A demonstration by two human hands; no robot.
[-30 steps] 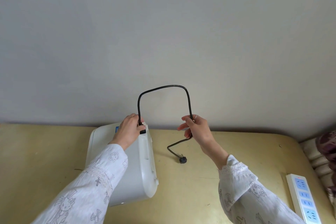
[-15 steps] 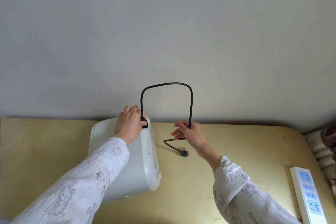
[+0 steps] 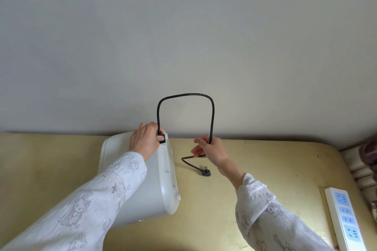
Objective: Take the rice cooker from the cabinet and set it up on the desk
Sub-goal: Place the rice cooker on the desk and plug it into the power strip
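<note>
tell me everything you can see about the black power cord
The power cord is thin, black and looks rubbery. It arches up in front of the wall. Its connector end sits at the back of the white rice cooker, pinched by the left hand. The right hand grips the other leg of the arch. Below that hand, the cord bends down to the yellow desk, where its plug lies unplugged.

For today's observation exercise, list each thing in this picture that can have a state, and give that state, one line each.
Rice cooker: on the desk, lid shut.
Cord: arched up between both hands, cooker end at the cooker's back.
Plug: lying loose on the desk, not plugged in.
Power strip: on the desk, visible sockets empty.
Left hand: pressing the cord's connector at the cooker.
Right hand: fingers closed on the cord.
</note>
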